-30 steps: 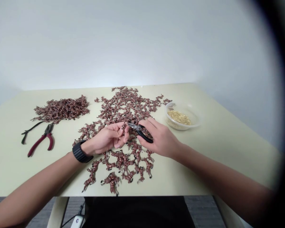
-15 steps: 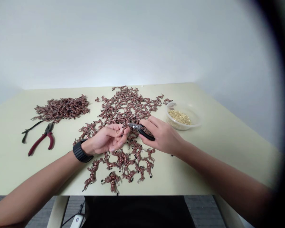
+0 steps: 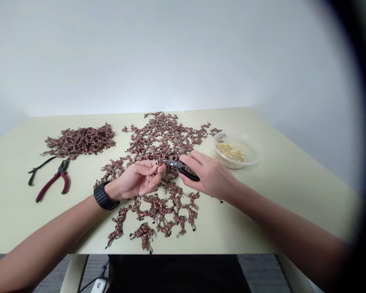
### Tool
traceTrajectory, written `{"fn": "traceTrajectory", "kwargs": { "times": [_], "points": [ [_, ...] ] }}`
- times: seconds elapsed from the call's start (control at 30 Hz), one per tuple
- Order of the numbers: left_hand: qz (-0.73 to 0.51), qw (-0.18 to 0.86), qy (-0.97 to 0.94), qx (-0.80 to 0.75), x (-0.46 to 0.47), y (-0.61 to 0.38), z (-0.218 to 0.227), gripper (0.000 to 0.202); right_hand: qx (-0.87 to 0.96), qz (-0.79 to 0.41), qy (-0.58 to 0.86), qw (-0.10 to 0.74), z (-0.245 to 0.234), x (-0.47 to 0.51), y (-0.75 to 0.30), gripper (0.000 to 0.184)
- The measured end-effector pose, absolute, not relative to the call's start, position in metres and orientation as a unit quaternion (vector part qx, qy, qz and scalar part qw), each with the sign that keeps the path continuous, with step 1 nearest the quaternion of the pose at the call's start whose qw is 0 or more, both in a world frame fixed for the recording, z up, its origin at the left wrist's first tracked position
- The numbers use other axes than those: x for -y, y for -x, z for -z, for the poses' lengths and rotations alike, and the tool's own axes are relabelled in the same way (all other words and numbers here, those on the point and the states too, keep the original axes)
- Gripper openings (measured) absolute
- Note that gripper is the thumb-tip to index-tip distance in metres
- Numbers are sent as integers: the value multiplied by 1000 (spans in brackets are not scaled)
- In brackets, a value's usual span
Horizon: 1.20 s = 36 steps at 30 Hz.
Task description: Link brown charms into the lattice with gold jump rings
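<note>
Centrally, brown figurine [image 3: 156, 167] pinched in left hand [image 3: 142, 179], just beside pliers [image 3: 183, 170] gripped by right hand [image 3: 212, 176]

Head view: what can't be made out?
All head view:
Held figure: partly hidden by the left hand.
Black pliers: handles partly hidden by the right hand; tips too small to tell if they grip anything.
Gold bits: too small for single shapes.
White box: cut off by the bottom edge.

One bowl [image 3: 233, 165] and, left of it, one black-handled pliers [image 3: 189, 174], one red-handled pliers [image 3: 47, 188], two figurine masses [image 3: 80, 140] (too crowded to count).
</note>
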<state>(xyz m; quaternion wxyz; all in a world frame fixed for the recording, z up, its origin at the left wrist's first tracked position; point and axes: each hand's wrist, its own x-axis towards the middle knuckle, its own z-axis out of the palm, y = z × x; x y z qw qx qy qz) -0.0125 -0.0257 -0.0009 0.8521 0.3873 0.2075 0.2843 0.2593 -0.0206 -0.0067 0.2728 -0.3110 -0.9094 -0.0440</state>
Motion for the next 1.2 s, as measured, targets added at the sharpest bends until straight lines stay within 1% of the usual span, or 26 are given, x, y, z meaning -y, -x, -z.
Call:
{"fn": "traceTrajectory", "kwargs": {
  "times": [0.47,0.7,0.97,1.2],
  "points": [
    [-284,854,-383,-210,25,14,1,9,911,80,312,257,6,21,-260,35],
    [-292,854,-370,-220,26,13,0,9,912,124,315,233,4,25,-259,35],
    [-295,858,-353,-231,27,13,-1,9,908,124,332,226,0,29,-257,33],
    [-282,842,-364,-282,26,10,-6,24,915,123,329,200,5,28,-257,35]
  ]
}}
